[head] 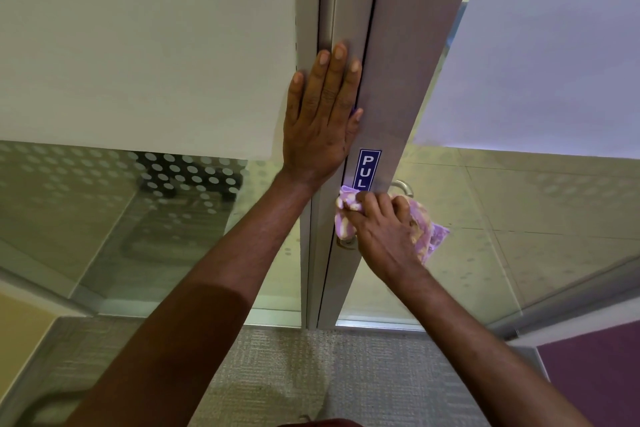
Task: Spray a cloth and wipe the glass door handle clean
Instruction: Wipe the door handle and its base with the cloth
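My right hand [384, 229] grips a purple and cream cloth [427, 232], bunched around the metal door handle [403, 186]. Only the handle's curved top shows above the cloth; the rest is hidden. My left hand [320, 118] lies flat with fingers spread against the grey door frame [388, 80], above the handle. A blue "PULL" sticker [367, 168] sits on the frame between the two hands, its lower end covered by the cloth. No spray bottle is in view.
Frosted glass panels [138, 45] stand left and right of the frame, with dotted clear glass [173, 191] below. Grey carpet [294, 367] covers the floor at my feet. A purple panel [595, 381] sits at the lower right.
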`<action>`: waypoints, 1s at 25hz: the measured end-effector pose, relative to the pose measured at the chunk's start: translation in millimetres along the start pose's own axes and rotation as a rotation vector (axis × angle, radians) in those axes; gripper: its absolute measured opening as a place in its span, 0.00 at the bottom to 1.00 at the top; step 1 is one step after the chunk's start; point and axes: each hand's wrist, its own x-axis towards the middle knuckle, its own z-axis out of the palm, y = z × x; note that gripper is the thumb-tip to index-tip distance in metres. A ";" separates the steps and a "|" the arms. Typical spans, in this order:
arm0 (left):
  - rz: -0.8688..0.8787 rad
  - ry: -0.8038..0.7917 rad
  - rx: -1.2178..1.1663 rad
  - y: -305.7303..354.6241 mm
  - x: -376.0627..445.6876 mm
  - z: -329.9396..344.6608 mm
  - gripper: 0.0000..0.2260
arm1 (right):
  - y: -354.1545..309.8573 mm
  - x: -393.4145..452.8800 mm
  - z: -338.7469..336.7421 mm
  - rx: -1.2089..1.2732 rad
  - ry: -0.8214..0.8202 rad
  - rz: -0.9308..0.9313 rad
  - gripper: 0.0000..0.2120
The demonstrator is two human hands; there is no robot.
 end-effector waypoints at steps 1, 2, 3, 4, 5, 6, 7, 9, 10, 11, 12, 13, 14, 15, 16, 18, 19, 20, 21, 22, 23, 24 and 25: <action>0.000 0.003 0.001 0.1 -0.1 -0.1 0.24 | -4.8 -3.4 3.8 -0.005 -0.013 -0.005 0.21; -0.003 0.004 -0.003 0.2 -0.2 -0.2 0.24 | -8.0 -3.9 5.3 -0.013 -0.029 -0.015 0.21; -0.005 0.006 -0.008 -0.1 -0.3 -0.2 0.24 | -9.2 -0.5 3.9 -0.025 -0.039 -0.035 0.20; -0.004 0.008 -0.010 -0.5 -0.6 -0.2 0.24 | -7.6 5.1 -0.1 -0.036 -0.038 -0.052 0.19; -0.001 0.011 -0.009 0.0 -0.6 -0.2 0.24 | -2.6 10.4 -3.5 -0.039 -0.033 -0.056 0.17; 0.002 0.012 -0.005 0.7 -0.4 -0.6 0.24 | 3.4 14.0 -6.3 -0.034 -0.022 -0.050 0.16; 0.004 0.014 0.001 1.0 0.1 -1.1 0.24 | 8.7 14.9 -7.1 -0.020 -0.004 -0.034 0.17; 0.003 0.021 -0.002 0.0 0.4 -0.1 0.24 | 12.2 6.8 -2.5 0.009 0.026 -0.002 0.20; 0.001 0.023 -0.002 0.0 -0.2 0.3 0.24 | 9.8 1.8 1.3 0.008 0.018 -0.010 0.22; 0.003 0.020 0.004 0.3 -0.4 0.4 0.24 | 6.3 -1.4 4.2 -0.003 -0.001 -0.027 0.22; 0.002 0.014 0.007 0.6 -0.1 0.5 0.24 | 3.8 -0.9 4.6 -0.016 -0.023 -0.047 0.21; -0.001 0.008 0.000 0.3 0.1 0.6 0.24 | 3.0 2.9 2.8 -0.023 -0.032 -0.064 0.19; -0.004 0.006 -0.010 -0.1 0.1 0.4 0.24 | 3.3 7.7 -1.0 -0.031 -0.028 -0.079 0.17; -0.004 0.004 -0.014 0.1 -0.2 0.0 0.24 | 4.5 11.3 -4.6 -0.040 -0.023 -0.085 0.16; 0.000 0.001 -0.012 1.1 -0.4 -0.7 0.24 | 5.5 12.1 -6.8 -0.042 -0.014 -0.075 0.16; 0.004 0.000 -0.014 0.6 0.1 -1.3 0.24 | 2.9 6.6 -3.7 -0.016 0.010 -0.028 0.19; 0.002 0.003 -0.024 0.1 0.4 -0.9 0.24 | -0.1 1.9 -0.2 -0.009 0.013 -0.006 0.21; -0.002 0.006 -0.027 -0.2 -0.1 -1.0 0.24 | -4.2 -0.4 3.2 -0.008 0.002 0.004 0.23; -0.005 0.008 -0.022 0.3 -0.3 -1.2 0.24 | -8.2 0.2 4.2 -0.014 -0.023 0.005 0.23; -0.007 0.007 -0.017 0.9 -0.4 -1.5 0.24 | -10.9 3.0 3.0 -0.037 -0.050 -0.005 0.22; -0.007 0.004 -0.017 0.9 -0.3 -1.5 0.24 | -12.8 7.0 1.1 -0.070 -0.070 -0.031 0.19; -0.007 0.003 -0.019 0.7 -0.3 -1.8 0.24 | -13.7 10.9 -1.1 -0.093 -0.077 -0.065 0.17; -0.005 0.003 -0.017 1.2 -0.1 -2.2 0.24 | -11.7 13.4 -3.0 -0.101 -0.073 -0.095 0.16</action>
